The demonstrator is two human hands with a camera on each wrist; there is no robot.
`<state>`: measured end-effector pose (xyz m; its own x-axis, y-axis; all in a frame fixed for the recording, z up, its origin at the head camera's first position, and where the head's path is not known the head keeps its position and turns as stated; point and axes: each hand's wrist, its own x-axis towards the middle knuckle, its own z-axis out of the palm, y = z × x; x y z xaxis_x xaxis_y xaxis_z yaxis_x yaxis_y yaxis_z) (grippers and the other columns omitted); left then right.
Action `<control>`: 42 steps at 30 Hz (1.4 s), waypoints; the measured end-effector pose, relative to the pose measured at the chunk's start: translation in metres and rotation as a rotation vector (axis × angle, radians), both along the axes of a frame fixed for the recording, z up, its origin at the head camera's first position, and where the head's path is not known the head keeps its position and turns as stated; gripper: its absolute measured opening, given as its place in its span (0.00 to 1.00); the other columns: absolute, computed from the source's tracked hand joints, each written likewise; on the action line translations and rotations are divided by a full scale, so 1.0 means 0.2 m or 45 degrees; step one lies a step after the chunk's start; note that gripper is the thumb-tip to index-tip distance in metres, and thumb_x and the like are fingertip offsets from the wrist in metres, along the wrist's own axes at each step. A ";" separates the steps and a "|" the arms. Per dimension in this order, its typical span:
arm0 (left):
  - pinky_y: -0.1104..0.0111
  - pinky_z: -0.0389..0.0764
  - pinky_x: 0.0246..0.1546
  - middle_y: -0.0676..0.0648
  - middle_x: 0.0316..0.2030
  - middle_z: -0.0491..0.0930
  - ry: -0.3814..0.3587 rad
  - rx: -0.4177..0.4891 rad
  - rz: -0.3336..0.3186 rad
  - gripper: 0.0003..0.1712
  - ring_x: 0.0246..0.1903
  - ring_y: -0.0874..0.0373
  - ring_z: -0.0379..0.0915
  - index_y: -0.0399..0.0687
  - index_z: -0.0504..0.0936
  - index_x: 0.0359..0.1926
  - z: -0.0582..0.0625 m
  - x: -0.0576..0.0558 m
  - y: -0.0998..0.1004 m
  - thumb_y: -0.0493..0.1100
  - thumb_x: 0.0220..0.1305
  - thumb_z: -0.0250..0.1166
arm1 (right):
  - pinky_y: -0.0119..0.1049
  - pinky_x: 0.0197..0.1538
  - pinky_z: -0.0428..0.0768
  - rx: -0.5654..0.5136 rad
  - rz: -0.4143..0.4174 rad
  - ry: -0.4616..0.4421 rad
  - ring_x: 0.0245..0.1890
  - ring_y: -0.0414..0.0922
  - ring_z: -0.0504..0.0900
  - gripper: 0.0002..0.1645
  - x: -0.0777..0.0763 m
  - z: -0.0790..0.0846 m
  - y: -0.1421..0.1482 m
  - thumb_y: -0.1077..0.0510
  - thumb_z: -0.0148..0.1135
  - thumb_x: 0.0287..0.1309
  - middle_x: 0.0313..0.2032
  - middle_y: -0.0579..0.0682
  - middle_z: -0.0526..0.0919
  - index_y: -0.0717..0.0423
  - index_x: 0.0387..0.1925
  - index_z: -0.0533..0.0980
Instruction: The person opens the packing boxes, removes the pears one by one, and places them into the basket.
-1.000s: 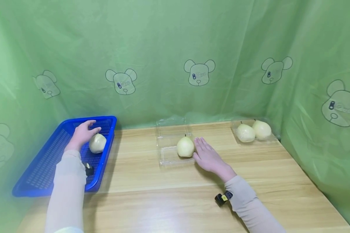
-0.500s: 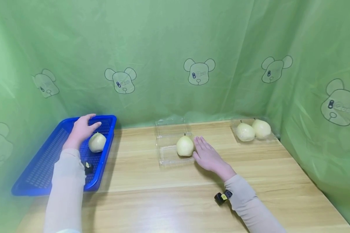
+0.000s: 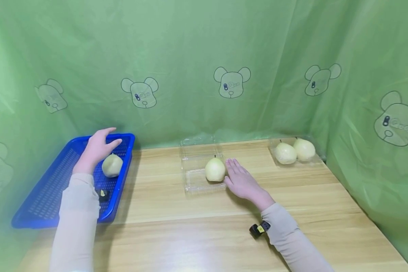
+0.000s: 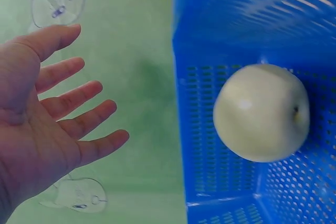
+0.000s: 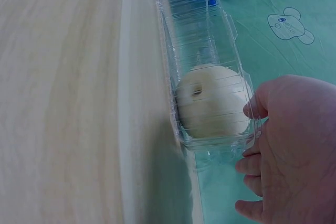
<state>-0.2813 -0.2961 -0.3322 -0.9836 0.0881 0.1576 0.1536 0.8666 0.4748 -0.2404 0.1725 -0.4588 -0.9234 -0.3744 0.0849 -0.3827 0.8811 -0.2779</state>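
My left hand (image 3: 96, 148) hovers over the blue basket (image 3: 124, 185), fingers spread and thumb apart, holding nothing. Below it a pale yellow pear (image 3: 112, 166) lies in the basket; the left wrist view shows this pear (image 4: 262, 114) apart from the fingers. At mid-table a clear plastic clamshell box (image 3: 194, 183) stands with its lid raised. One pear (image 3: 215, 169) sits in the box's right end. My right hand (image 3: 243, 182) rests beside that end with straight fingers. In the right wrist view its thumb is right at the box wall (image 5: 212, 142).
Another clear box (image 3: 275, 162) with two pears (image 3: 295, 151) stands at the back right of the wooden table (image 3: 190, 234). Green curtains (image 3: 187, 75) hang behind and at both sides. A small black wrist camera (image 3: 258, 229) sits on the right sleeve.
My left hand has risen slightly away from the pear in the basket, its thumb and fingers more spread. The right hand has stayed beside the box.
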 end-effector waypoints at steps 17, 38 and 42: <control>0.39 0.53 0.70 0.32 0.71 0.59 0.047 -0.008 -0.105 0.36 0.72 0.35 0.49 0.41 0.59 0.73 0.18 0.14 0.22 0.53 0.71 0.55 | 0.54 0.77 0.50 0.000 -0.004 -0.011 0.76 0.60 0.46 0.38 0.00 -0.01 0.00 0.49 0.38 0.72 0.75 0.63 0.48 0.68 0.73 0.48; 0.46 0.57 0.72 0.37 0.71 0.63 0.194 0.231 -0.170 0.35 0.72 0.40 0.54 0.45 0.63 0.71 0.06 0.19 0.45 0.53 0.69 0.59 | 0.53 0.77 0.50 -0.004 -0.006 -0.029 0.76 0.59 0.46 0.38 0.01 0.01 -0.01 0.49 0.39 0.72 0.75 0.63 0.48 0.68 0.73 0.48; 0.47 0.58 0.72 0.39 0.71 0.63 0.187 0.324 -0.167 0.35 0.71 0.41 0.57 0.45 0.63 0.71 0.02 0.19 0.50 0.53 0.68 0.60 | 0.53 0.77 0.50 -0.005 -0.006 -0.025 0.76 0.60 0.46 0.38 0.01 0.02 -0.01 0.49 0.39 0.72 0.75 0.63 0.49 0.68 0.73 0.49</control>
<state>-0.2436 -0.1951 -0.3282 -0.9314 0.1522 0.3306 0.3394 0.6908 0.6384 -0.2382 0.1707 -0.4553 -0.9268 -0.3694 0.0682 -0.3728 0.8819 -0.2885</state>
